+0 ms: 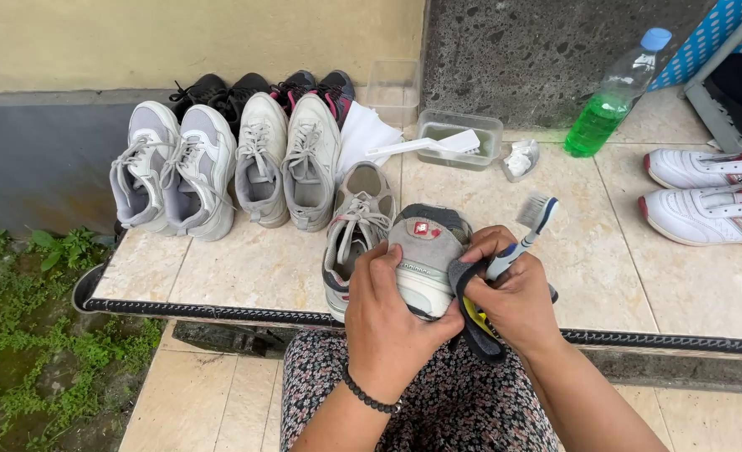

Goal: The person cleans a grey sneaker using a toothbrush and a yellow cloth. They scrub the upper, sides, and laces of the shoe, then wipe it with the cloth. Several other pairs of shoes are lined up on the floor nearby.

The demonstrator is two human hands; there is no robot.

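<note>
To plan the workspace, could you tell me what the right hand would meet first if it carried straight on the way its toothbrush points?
Probably the small white wad, though depth is unclear.

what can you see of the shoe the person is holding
The grey sneaker is held heel toward the camera, above the edge of the tiled step. Its heel is grey, suede-like, with a small red patch near the top, a dark padded collar and a thick off-white sole. The left hand grips its left side and sole. The right hand, also holding a toothbrush and a dark cloth, touches its right side. Its matching shoe stands just behind on the tiles; whether they touch is unclear.
</note>
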